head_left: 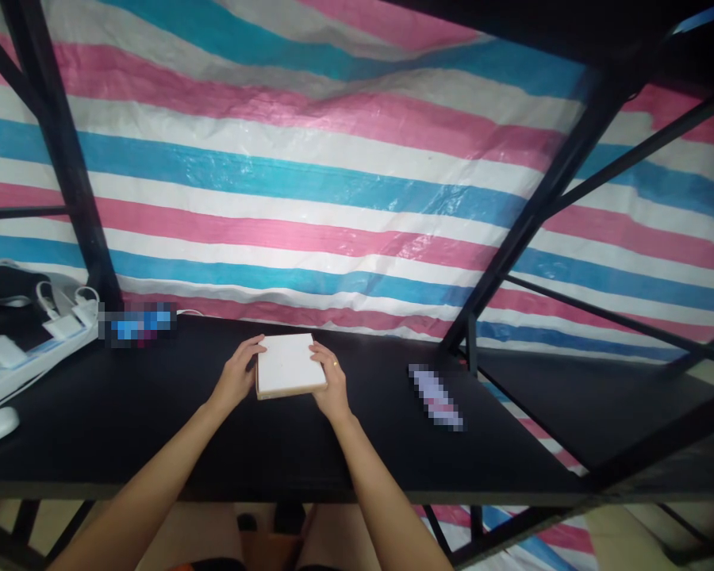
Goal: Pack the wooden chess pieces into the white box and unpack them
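Head view: shallow white-topped box (291, 364) held at opposite edges between left hand (236, 373) and right hand (333, 384), over black desk (136, 408), contact between them unclear; box could be tilted or dropped if either grip were loosened.

A flat white-topped box (289, 363) is gripped at its sides by the left hand (238, 374) and the right hand (332, 381), over the black tabletop (155, 412). At the left, a white power strip (32, 367) is fitted with plugs (3, 349); at the right, a pale item (435, 399) is obscured by pixelation; the far side is backed by a striped sheet (309, 182)
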The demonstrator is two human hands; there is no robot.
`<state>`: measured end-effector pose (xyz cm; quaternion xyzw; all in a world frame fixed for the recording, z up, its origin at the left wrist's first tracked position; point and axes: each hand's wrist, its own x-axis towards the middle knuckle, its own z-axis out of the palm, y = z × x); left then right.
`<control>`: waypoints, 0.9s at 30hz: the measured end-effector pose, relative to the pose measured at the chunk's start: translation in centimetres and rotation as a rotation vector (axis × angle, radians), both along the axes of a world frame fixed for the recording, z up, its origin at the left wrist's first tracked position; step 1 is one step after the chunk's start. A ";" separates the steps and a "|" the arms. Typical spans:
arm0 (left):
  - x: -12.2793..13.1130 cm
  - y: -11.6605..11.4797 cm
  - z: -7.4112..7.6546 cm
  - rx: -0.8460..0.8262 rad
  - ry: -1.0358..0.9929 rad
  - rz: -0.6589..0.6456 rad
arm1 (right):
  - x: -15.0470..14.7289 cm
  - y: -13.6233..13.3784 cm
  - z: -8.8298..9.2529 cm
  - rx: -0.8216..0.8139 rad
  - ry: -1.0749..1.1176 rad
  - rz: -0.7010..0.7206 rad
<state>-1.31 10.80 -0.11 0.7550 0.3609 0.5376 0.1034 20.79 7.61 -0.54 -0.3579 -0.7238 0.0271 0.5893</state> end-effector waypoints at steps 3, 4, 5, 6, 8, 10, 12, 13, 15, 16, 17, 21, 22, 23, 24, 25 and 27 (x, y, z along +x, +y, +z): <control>0.1 0.0 0.2 -0.267 -0.014 0.000 | 0.2 0.6 -0.2 -0.278 0.170 0.018; 0.1 -0.1 0.3 -0.363 -0.006 0.002 | 0.3 0.8 -0.3 -0.368 0.223 0.032; 0.2 -0.1 0.4 -0.445 0.016 0.000 | 0.3 1.1 -0.4 -0.449 0.260 0.036; 0.3 -0.3 0.6 -0.507 0.047 -0.007 | 0.4 1.3 -0.5 -0.516 0.279 0.029; 0.5 -0.5 0.8 -0.585 0.131 -0.020 | 0.6 1.7 -0.8 -0.618 0.260 -0.020; 0.6 -0.8 0.9 -0.616 0.210 -0.016 | 0.8 1.9 -1.0 -0.689 0.201 -0.086; 0.7 -1.0 1.0 -0.631 0.271 0.003 | 1.0 1.8 -1.1 -0.731 0.152 -0.125; 0.8 -1.1 1.0 -0.637 0.304 0.016 | 1.0 1.7 -1.1 -0.747 0.126 -0.142; 1.0 -1.2 1.0 -0.637 0.366 0.056 | 1.0 1.5 -1.1 -0.766 0.069 -0.180; 1.1 -1.3 1.1 -0.633 0.394 0.083 | 0.9 1.4 -1.0 -0.770 0.039 -0.204; 1.1 -1.4 1.1 -0.626 0.420 0.114 | 0.8 1.4 -1.0 -0.772 0.009 -0.231; 1.2 -1.7 1.4 -0.601 0.504 0.211 | 0.4 1.2 -1.0 -0.766 -0.081 -0.318; 1.3 -1.7 1.5 -0.595 0.518 0.223 | 0.3 1.1 -1.0 -0.762 -0.094 -0.322; 1.3 -1.8 1.5 -0.590 0.527 0.232 | 0.3 1.1 -0.9 -0.756 -0.103 -0.319; 1.3 -1.8 1.6 -0.584 0.532 0.241 | 0.3 1.1 -0.9 -0.750 -0.110 -0.314; 1.3 -1.8 1.7 -0.578 0.532 0.253 | 0.3 1.0 -0.8 -0.743 -0.115 -0.308; 1.4 -1.8 1.8 -0.567 0.521 0.277 | 0.2 0.9 -0.5 -0.726 -0.118 -0.301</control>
